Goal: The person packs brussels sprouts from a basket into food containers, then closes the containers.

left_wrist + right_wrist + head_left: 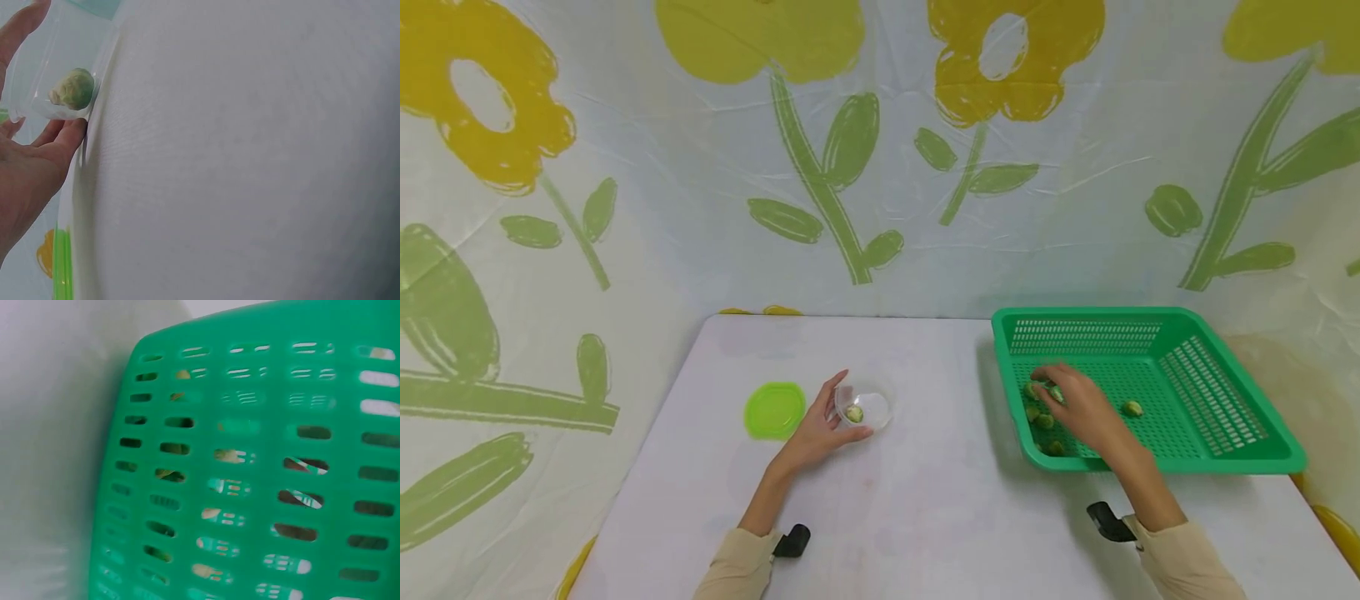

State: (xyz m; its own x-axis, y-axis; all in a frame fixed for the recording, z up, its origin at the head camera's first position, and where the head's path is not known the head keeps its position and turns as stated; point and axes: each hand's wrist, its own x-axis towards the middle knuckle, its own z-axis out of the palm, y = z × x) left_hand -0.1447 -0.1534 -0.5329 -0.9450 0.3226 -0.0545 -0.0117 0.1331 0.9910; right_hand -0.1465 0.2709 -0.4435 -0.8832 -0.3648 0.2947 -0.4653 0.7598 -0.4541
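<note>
My left hand holds a clear round plastic container, thumb on the near side and fingers on the far side. One Brussels sprout lies inside it; the left wrist view shows this sprout through the transparent wall. A light-green lid lies on the table left of the container. Over at the right, my right hand reaches into a green plastic basket and pinches a Brussels sprout. Several other sprouts lie around those fingers. In the right wrist view, the slotted basket wall mostly hides the hand.
A single Brussels sprout sits apart, right of my right hand on the basket floor. White table surface lies between container and basket. A flower-printed sheet hangs behind the table.
</note>
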